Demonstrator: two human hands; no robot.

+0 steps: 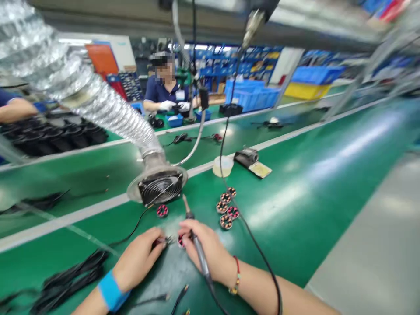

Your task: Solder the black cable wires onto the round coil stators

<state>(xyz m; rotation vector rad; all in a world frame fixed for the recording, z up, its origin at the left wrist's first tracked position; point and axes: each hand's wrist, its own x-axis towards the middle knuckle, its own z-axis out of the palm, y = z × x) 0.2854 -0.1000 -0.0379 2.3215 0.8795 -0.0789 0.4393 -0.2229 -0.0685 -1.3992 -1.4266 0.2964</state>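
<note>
My right hand [206, 249] is closed round a soldering iron [201, 253], whose tip points away from me toward the fan. Its fingertips also touch a small red-wound motor stator [181, 240]. Just left of it, my left hand [142, 258] pinches the end of a dark cable, with short bare wire ends [168, 240] sticking out to the right. The fingers hide most of that cable end. Another red-wound stator [162, 211] lies beyond my left hand. Several copper- and red-wound stators [226, 222] are grouped on the green bench beyond my right hand.
A fume fan [162, 189] on a silver duct [108, 109] hangs ahead. Black cable bundles [72, 275] lie at left, and a hanging cord [249, 232] crosses my right forearm. A soldering stand [246, 156] and pale round container [223, 166] stand beyond. A gloved co-worker [167, 89] sits opposite.
</note>
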